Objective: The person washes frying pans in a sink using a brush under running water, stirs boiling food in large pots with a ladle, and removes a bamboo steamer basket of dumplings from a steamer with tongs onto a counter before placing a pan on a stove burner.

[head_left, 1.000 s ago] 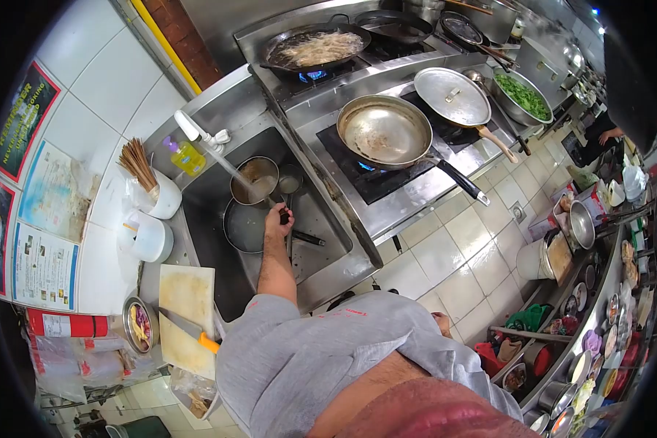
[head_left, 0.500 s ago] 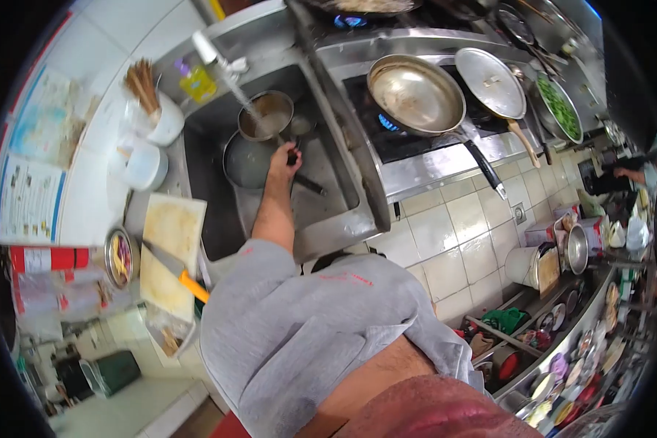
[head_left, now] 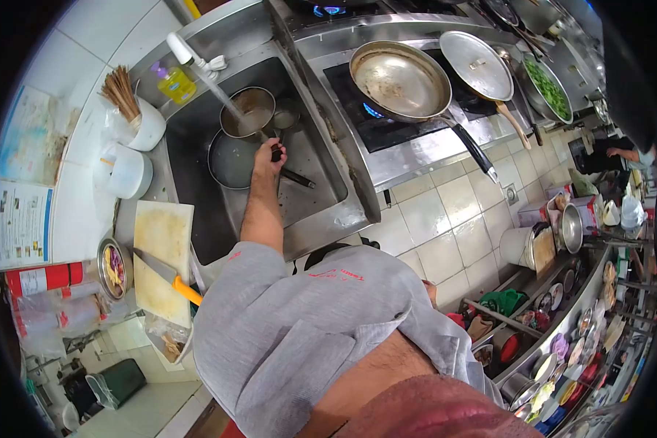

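My left hand (head_left: 269,155) is closed round the handle of a small pan (head_left: 249,113) in the sink (head_left: 299,233). Water from the white tap (head_left: 179,48) runs into this pan, which holds cloudy liquid. Beneath it lies a larger dark pan (head_left: 228,162) with liquid in it, its black handle pointing right. A ladle-like bowl (head_left: 286,117) is beside them. Of my right hand (head_left: 431,293), only a small part shows past the grey shirt, low by my side; its fingers are hidden.
A steel frying pan (head_left: 400,79) sits over a blue flame, beside a lidded pan (head_left: 476,66) and a bowl of chopped greens (head_left: 547,90). An orange-handled knife (head_left: 169,276) lies on the cutting board (head_left: 163,255). Another person (head_left: 624,155) is at the far right.
The view has shifted, bringing the sink and stove higher in the picture. My left hand stays on the small pan's handle while water keeps running into it.
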Tool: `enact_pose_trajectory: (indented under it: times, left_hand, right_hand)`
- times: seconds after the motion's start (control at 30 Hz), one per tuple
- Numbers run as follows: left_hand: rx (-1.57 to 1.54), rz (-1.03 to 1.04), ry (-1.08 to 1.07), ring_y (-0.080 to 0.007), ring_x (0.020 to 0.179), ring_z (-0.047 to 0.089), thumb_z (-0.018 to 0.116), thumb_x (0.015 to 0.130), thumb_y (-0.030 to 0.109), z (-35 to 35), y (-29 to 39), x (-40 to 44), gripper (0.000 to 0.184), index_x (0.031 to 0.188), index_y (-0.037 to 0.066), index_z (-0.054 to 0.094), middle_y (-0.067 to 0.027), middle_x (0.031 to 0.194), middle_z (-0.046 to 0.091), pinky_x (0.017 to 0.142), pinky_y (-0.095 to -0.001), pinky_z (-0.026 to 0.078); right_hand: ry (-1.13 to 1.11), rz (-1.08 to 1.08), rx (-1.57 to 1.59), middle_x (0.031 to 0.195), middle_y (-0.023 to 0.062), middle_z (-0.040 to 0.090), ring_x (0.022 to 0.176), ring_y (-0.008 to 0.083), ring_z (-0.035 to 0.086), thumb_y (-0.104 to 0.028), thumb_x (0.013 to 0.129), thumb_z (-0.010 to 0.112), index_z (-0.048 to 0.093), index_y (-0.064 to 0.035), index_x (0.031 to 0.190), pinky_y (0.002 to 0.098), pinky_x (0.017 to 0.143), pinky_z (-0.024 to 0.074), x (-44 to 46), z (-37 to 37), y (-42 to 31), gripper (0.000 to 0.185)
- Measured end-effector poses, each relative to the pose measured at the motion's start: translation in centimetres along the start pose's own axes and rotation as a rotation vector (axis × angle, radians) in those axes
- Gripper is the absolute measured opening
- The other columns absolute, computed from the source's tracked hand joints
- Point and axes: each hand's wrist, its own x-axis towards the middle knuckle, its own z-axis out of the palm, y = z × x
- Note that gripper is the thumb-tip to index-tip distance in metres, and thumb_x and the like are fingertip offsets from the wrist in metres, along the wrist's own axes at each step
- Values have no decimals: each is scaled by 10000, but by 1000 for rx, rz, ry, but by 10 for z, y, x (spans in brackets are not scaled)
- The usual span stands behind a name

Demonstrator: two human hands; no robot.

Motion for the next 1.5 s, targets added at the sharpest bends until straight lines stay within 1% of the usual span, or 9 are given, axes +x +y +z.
enact_pose_trajectory:
  times: [0.13,0.33,0.63,1.17,1.23,1.3,1.37,1.4,1.5]
  left_hand:
    - [15,5,3,-165,495,500,574,765,124,3,3,2,120,729,65,476,-53,615,492,379,-261,383]
    - [2,-24,22,-167,509,499,574,771,131,6,5,0,127,735,60,476,-55,625,490,393,-267,385]
    - [3,-28,10,-165,514,497,571,777,133,4,4,1,128,745,62,469,-51,631,487,398,-268,382]
    - [-2,-63,14,-163,507,497,564,788,150,-1,3,4,136,741,68,466,-47,632,486,384,-262,382]
    - [-3,-94,20,-163,503,497,565,787,150,0,3,6,136,739,68,468,-48,630,486,385,-265,384]
    - [-17,-43,24,-166,500,496,564,789,151,0,1,5,131,743,70,471,-49,632,489,387,-272,386]
    - [-11,-37,27,-167,503,497,563,790,152,4,2,-1,129,747,71,473,-48,633,489,386,-272,386]
    - [-13,-25,26,-168,505,499,563,791,153,6,2,-3,127,750,71,474,-46,634,490,385,-272,385]
    - [-8,-28,12,-166,514,501,563,794,156,3,1,1,121,761,79,476,-45,638,492,393,-269,386]
  right_hand:
    - [-88,127,178,623,52,563,478,106,502,-92,747,559,588,25,869,219,393,368,3,-1,4,171]
    - [-77,158,169,619,48,559,460,98,489,-100,756,553,584,22,886,213,364,347,-5,-4,-1,180]
    - [-23,116,-99,691,47,576,501,128,540,-129,767,537,579,-19,935,257,403,416,-4,-3,-2,206]
    - [-53,85,-106,676,59,549,509,150,549,-125,788,497,553,-15,903,250,381,401,1,-6,-13,169]
    - [17,191,428,640,41,522,512,146,532,-139,803,484,534,-44,833,238,414,408,14,-7,-18,111]
    - [-46,28,608,604,25,492,518,142,517,-179,828,477,511,-74,784,241,446,418,54,-24,-28,118]
    - [146,-196,572,675,21,512,568,140,512,-290,855,488,504,-83,837,248,493,418,47,-27,-97,208]
    - [272,-246,629,679,14,517,592,126,531,-217,869,485,521,-75,824,231,505,422,31,-25,-144,154]
    - [459,-558,494,850,69,552,758,164,551,-246,860,516,537,-8,1043,262,628,431,40,-48,-222,302]
